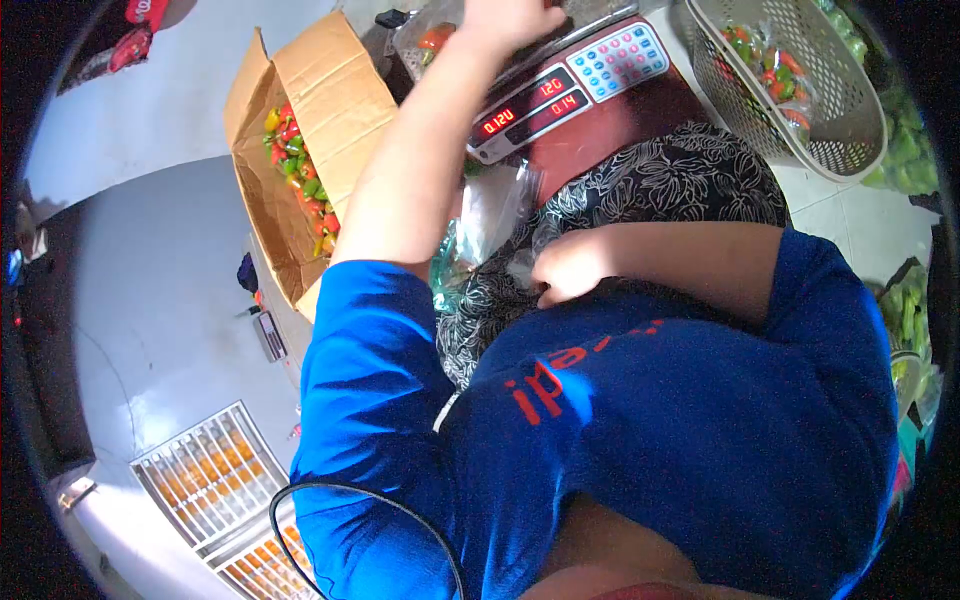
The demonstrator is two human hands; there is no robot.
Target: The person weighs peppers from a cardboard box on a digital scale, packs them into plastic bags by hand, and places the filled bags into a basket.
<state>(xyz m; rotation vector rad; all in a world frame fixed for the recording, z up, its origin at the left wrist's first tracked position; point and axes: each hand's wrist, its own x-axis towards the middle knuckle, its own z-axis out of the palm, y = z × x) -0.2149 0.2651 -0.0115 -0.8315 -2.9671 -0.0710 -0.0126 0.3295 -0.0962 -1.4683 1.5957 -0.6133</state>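
My left hand (508, 18) reaches forward over the pan of a digital scale (560, 105), whose red figures are lit. The top edge of the view cuts off most of its fingers, so its grip is hidden. Beside that wrist, a clear bag with red peppers (434, 40) lies at the pan's left end. My right hand (575, 265) is closed low in front of my belly, its fingers curled on a crumpled clear plastic bag (521, 268). More clear plastic bags (490, 210) lie on my lap, over the black-and-white patterned cloth (670, 175).
An open cardboard box (335, 85) of small red, green and yellow peppers (300, 175) stands to the left. On the right is a perforated plastic basket (845, 150) with bagged peppers (775, 75). Green vegetables (905, 150) lie beyond it. A black cable (375, 492) loops by my left sleeve.
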